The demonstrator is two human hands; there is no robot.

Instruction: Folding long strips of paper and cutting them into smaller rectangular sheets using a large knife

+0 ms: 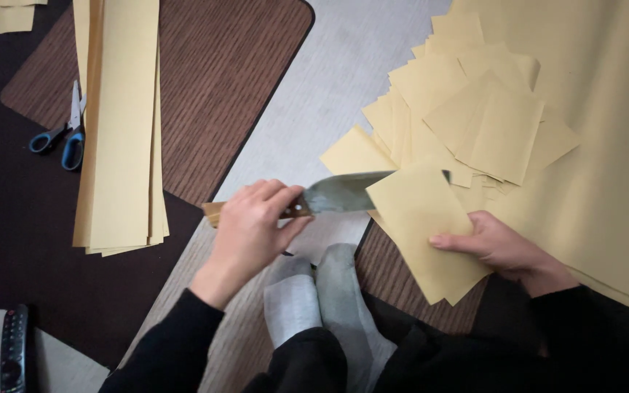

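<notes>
Two hands at work: the left hand wraps its fingers round the wooden handle of a broad knife, while the right hand pinches folded tan paper at three o'clock of the blade. A slip could nick those socked feet. Smooth, matte sheets.

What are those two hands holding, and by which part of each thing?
The left hand grips a knife by its wooden handle. The right hand pinches a folded yellow paper sheet at its right edge, thumb on top.
</notes>
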